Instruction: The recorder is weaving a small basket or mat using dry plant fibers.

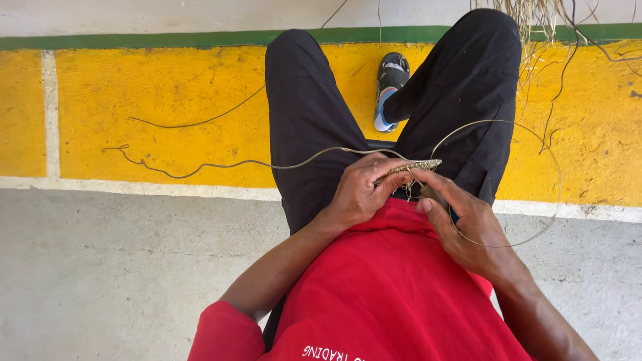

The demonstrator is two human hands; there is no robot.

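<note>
Outdoor craft spot on a painted concrete floor (134,267): broad yellow band (167,87) edged in white and green, loose fibre strands (200,164) trailing, dried straw bundle (535,13) at the top edge.

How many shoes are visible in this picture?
1. A grey and blue shoe is on the yellow floor, between the knees. The other foot is hidden under the black trousers, so a second shoe may exist.

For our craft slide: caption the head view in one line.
Left hand and right hand grip a narrow woven strip over the lap.
</note>
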